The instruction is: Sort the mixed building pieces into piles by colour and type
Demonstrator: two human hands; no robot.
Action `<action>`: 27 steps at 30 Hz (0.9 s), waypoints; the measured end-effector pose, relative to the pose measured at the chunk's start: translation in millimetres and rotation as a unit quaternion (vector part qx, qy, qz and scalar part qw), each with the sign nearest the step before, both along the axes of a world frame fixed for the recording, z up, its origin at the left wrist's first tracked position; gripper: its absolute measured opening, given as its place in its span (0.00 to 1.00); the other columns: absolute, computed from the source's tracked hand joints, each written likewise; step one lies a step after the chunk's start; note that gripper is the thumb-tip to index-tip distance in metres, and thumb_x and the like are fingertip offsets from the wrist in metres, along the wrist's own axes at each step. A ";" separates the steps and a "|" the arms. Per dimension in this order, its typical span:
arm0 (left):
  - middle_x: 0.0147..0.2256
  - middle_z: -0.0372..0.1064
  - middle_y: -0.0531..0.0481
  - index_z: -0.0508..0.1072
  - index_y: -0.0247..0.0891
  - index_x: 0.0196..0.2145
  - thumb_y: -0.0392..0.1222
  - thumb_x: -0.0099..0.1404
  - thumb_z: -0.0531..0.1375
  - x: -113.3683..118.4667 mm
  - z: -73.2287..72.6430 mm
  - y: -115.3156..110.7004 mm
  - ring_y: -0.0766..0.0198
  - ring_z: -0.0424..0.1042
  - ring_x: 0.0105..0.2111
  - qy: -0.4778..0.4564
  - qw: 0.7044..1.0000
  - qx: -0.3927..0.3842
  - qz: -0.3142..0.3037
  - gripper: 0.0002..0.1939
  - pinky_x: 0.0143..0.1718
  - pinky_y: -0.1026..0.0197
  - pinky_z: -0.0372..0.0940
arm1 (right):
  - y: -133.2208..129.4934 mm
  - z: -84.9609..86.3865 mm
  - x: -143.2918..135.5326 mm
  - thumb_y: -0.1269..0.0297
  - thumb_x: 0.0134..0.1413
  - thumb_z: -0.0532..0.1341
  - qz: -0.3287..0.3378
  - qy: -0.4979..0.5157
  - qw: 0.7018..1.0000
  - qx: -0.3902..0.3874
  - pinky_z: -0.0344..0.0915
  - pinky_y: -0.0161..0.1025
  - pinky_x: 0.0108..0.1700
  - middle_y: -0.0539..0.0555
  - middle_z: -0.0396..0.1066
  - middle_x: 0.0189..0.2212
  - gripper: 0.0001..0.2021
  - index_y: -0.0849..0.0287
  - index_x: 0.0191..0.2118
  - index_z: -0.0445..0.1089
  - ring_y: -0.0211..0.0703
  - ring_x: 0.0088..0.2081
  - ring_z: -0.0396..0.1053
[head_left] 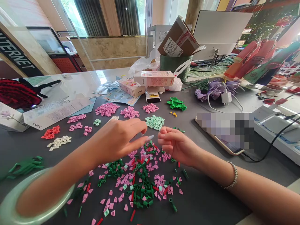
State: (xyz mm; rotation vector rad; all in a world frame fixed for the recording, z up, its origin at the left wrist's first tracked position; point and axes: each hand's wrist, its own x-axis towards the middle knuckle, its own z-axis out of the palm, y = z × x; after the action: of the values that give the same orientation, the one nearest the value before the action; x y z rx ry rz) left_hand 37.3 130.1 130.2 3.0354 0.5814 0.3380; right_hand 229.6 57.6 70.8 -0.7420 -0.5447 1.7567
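Note:
My left hand (125, 134) is held over the middle of the table, palm down. Its thumb stretches out, apart from the bent fingers, and nothing shows between them. Facing it, my right hand (174, 143) has its fingers curled together; whatever they may hold is hidden. Beneath both hands spreads a loose mix of pink wedge-shaped pieces (127, 178), dark green tube pieces (144, 187), thin red sticks (132, 215) and a few mint pieces (106, 212). Just beyond the fingertips lies a sorted pile of mint green pieces (155, 122).
Sorted piles lie around: pink pieces (107, 109), red pieces (50, 132), white pieces (59, 142), green leaf-like pieces (176, 103) and dark green pieces (27, 165). Boxes (153, 78) stand behind. To the right are a phone (220, 132) on a cable and a power strip (276, 128).

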 end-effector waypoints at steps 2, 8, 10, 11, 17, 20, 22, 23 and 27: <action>0.28 0.66 0.53 0.65 0.38 0.34 0.51 0.71 0.45 -9.5 -5.2 -1.0 0.67 0.61 0.23 0.008 1.000 -0.020 0.008 0.17 0.26 0.61 0.51 | 1.0 -0.9 2.1 0.70 0.38 0.69 0.013 -0.018 1.000 0.000 0.44 0.25 0.19 0.41 0.49 0.19 0.14 0.61 0.24 0.60 0.26 0.20 0.44; 0.26 0.63 0.53 0.64 0.39 0.32 0.52 0.72 0.42 -24.8 -22.3 0.0 0.66 0.61 0.22 0.050 0.997 -0.052 0.024 0.20 0.24 0.61 0.49 | 3.1 -3.6 9.5 0.56 0.50 0.62 0.084 -0.243 0.966 0.029 0.36 0.32 0.18 0.40 0.45 0.16 0.17 0.59 0.21 0.59 0.28 0.18 0.37; 0.25 0.63 0.53 0.64 0.39 0.31 0.52 0.72 0.41 -25.8 -23.5 1.2 0.66 0.61 0.21 0.053 0.997 -0.056 0.028 0.20 0.24 0.61 0.49 | 3.9 -2.4 10.6 0.58 0.51 0.62 0.060 -0.406 0.907 0.091 0.41 0.33 0.20 0.42 0.49 0.15 0.13 0.61 0.23 0.66 0.29 0.18 0.43; 0.25 0.63 0.53 0.64 0.40 0.31 0.52 0.72 0.41 -25.9 -23.5 1.9 0.65 0.61 0.21 0.053 0.997 -0.056 0.029 0.20 0.24 0.60 0.48 | 4.3 -1.7 10.8 0.61 0.50 0.62 0.044 -0.494 0.859 0.127 0.44 0.33 0.22 0.43 0.52 0.15 0.11 0.62 0.23 0.69 0.29 0.19 0.46; 0.25 0.64 0.53 0.63 0.40 0.30 0.51 0.71 0.43 -26.3 -27.1 7.2 0.65 0.61 0.21 0.065 0.996 -0.055 0.023 0.19 0.24 0.60 0.48 | 6.4 -2.3 8.2 0.72 0.51 0.62 0.060 -0.742 0.631 0.219 0.56 0.34 0.32 0.51 0.72 0.24 0.06 0.62 0.32 0.77 0.35 0.27 0.64; 0.25 0.64 0.53 0.64 0.40 0.31 0.51 0.71 0.43 -27.9 -30.1 8.9 0.65 0.62 0.21 0.069 0.996 -0.058 0.026 0.18 0.24 0.60 0.49 | 8.3 -3.8 5.2 0.73 0.53 0.60 0.090 -0.756 0.614 0.208 0.59 0.36 0.37 0.55 0.76 0.32 0.08 0.62 0.35 0.78 0.39 0.33 0.69; 0.25 0.64 0.54 0.64 0.40 0.31 0.51 0.71 0.43 -28.4 -30.0 8.8 0.65 0.62 0.21 0.070 0.996 -0.058 0.027 0.18 0.23 0.60 0.49 | 9.8 -4.1 3.1 0.73 0.53 0.59 0.104 -0.761 0.607 0.202 0.60 0.36 0.37 0.56 0.77 0.33 0.10 0.62 0.36 0.78 0.40 0.35 0.70; 0.25 0.64 0.54 0.64 0.40 0.30 0.51 0.71 0.43 -28.3 -29.3 8.4 0.65 0.61 0.21 0.071 0.995 -0.058 0.026 0.18 0.23 0.60 0.49 | 10.3 -4.0 2.0 0.73 0.53 0.59 0.110 -0.766 0.602 0.199 0.60 0.36 0.37 0.56 0.77 0.33 0.10 0.62 0.37 0.78 0.41 0.34 0.70; 0.24 0.65 0.53 0.64 0.40 0.30 0.50 0.70 0.44 -26.0 -23.5 6.7 0.65 0.62 0.21 0.091 0.993 -0.072 0.030 0.18 0.23 0.61 0.49 | 9.9 -2.5 -2.4 0.72 0.52 0.58 0.121 -0.786 0.573 0.196 0.56 0.35 0.32 0.54 0.75 0.29 0.10 0.61 0.35 0.77 0.38 0.30 0.67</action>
State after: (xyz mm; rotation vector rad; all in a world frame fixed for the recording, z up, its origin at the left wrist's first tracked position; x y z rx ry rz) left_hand 11.4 136.8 106.7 2.9319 0.6748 0.0197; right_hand 227.2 67.5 68.3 -1.8485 -2.1980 0.5882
